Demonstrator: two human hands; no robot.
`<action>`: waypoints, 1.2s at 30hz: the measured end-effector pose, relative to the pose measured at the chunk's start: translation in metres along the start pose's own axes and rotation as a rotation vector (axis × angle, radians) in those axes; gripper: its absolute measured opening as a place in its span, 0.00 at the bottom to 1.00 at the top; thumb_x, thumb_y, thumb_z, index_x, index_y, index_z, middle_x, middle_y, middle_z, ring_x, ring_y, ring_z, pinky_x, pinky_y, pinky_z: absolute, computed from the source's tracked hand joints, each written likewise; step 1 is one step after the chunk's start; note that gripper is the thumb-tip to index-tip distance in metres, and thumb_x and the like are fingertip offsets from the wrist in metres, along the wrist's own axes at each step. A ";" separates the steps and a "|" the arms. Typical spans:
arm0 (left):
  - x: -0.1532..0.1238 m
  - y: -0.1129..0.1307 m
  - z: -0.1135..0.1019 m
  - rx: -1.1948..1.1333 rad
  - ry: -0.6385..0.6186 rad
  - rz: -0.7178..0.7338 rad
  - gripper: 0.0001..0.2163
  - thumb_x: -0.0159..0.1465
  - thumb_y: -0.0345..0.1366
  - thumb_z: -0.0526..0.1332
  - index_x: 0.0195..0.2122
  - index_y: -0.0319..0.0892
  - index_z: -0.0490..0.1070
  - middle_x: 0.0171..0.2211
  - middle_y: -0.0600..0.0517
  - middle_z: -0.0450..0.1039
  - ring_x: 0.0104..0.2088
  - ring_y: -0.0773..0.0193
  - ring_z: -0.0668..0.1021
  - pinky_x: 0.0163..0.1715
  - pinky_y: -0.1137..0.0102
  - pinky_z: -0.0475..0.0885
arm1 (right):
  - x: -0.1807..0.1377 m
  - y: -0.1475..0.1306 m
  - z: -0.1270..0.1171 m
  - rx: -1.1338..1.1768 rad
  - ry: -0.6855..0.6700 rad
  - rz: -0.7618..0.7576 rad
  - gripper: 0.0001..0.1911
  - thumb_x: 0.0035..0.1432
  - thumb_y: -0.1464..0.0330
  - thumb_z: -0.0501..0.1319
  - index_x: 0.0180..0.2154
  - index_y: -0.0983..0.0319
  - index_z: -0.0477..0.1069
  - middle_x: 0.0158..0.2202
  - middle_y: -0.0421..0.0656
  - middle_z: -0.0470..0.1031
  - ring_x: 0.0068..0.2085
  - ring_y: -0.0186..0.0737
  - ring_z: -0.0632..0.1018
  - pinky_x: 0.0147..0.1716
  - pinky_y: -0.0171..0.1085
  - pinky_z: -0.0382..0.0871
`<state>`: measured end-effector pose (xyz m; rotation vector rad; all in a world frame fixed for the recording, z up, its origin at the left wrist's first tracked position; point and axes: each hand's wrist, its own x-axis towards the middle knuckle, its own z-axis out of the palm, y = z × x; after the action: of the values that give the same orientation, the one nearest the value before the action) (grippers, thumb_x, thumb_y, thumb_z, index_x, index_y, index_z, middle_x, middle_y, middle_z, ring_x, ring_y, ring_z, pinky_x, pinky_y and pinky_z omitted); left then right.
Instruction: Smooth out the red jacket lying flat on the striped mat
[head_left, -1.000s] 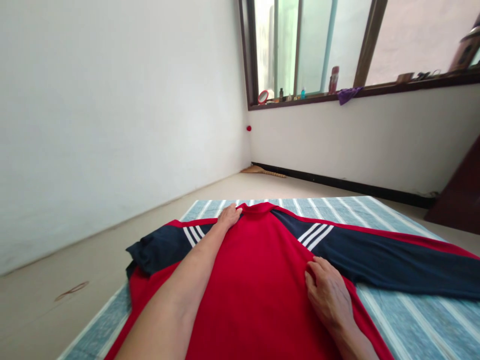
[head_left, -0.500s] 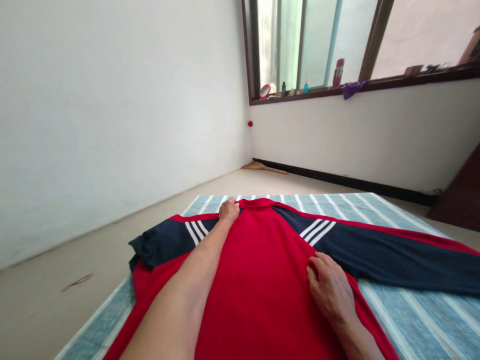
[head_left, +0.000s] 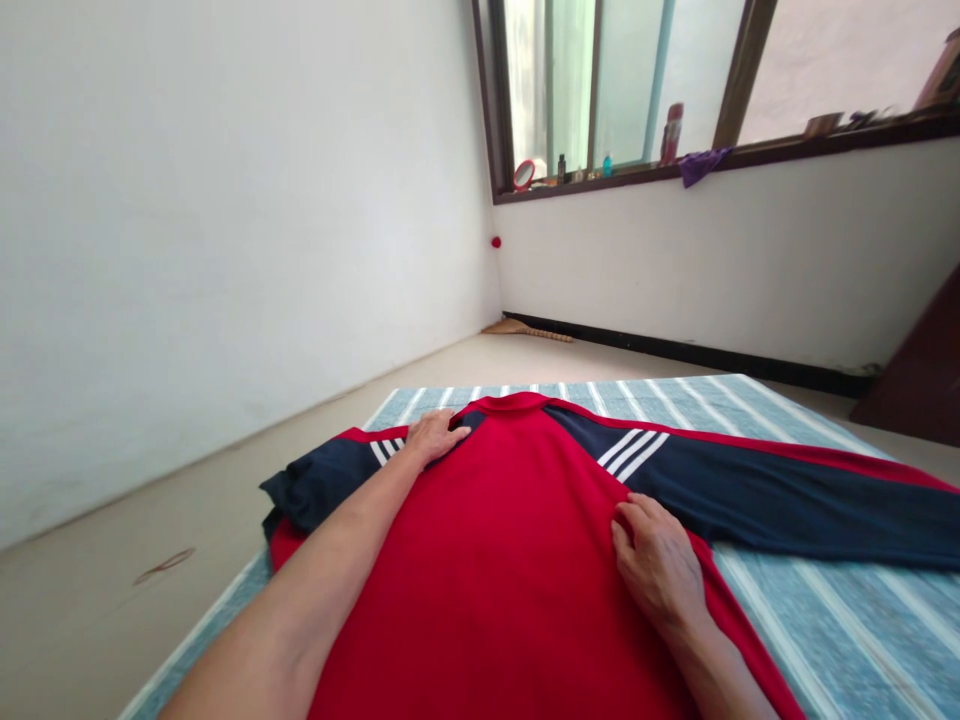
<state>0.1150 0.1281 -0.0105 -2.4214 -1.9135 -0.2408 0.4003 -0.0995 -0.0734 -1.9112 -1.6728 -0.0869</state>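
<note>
Fingers (head_left: 450, 430) of the left hand (head_left: 435, 436) flattened and spread on the near-left shoulder of a red jersey (head_left: 510, 560), gripping nothing, palm down beside the collar (head_left: 510, 403). Half a second back, the same hand farther up at the collar's edge; now slid left and a little nearer, onto the seam by the white stripes (head_left: 386, 450) of the navy left sleeve (head_left: 322, 485). Right hand (head_left: 656, 565) unmoved, fingertips (head_left: 626, 520) curled and pressed onto the red cloth just below the right armpit seam, no fold visibly pinched between them. Jersey face-down or face-up not told apart, spread flat on a blue striped mattress (head_left: 825, 620), right sleeve (head_left: 787, 500) stretched well out to the side, left sleeve bunched at the mattress edge. Judged from the shift: a smoothing stroke across the shoulder, with the body of the garment pinned by the other hand. Beyond, bare floor (head_left: 90, 620), white wall, a windowsill (head_left: 675, 170) with small bottles.
</note>
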 end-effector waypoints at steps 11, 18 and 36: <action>-0.003 -0.010 0.011 0.117 -0.002 -0.057 0.13 0.67 0.43 0.55 0.44 0.39 0.70 0.46 0.47 0.71 0.47 0.56 0.73 0.47 0.56 0.68 | -0.002 0.003 0.003 0.013 0.024 -0.007 0.12 0.57 0.70 0.52 0.37 0.62 0.74 0.47 0.49 0.72 0.50 0.45 0.71 0.54 0.43 0.61; -0.013 -0.007 0.001 0.227 0.004 0.004 0.11 0.67 0.39 0.56 0.46 0.39 0.69 0.46 0.47 0.71 0.49 0.56 0.72 0.47 0.57 0.67 | 0.000 0.001 0.000 0.036 -0.002 0.009 0.12 0.57 0.71 0.52 0.36 0.61 0.74 0.46 0.48 0.73 0.48 0.45 0.72 0.52 0.42 0.62; -0.057 -0.015 -0.009 0.282 -0.032 -0.089 0.16 0.66 0.40 0.48 0.39 0.36 0.72 0.41 0.39 0.72 0.45 0.47 0.73 0.40 0.60 0.69 | 0.002 0.002 0.001 0.029 -0.011 0.012 0.11 0.56 0.71 0.53 0.36 0.61 0.73 0.45 0.48 0.72 0.48 0.43 0.71 0.51 0.39 0.60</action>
<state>0.0864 0.0758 -0.0106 -2.1744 -1.9212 0.0624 0.4022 -0.0969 -0.0741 -1.9031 -1.6605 -0.0472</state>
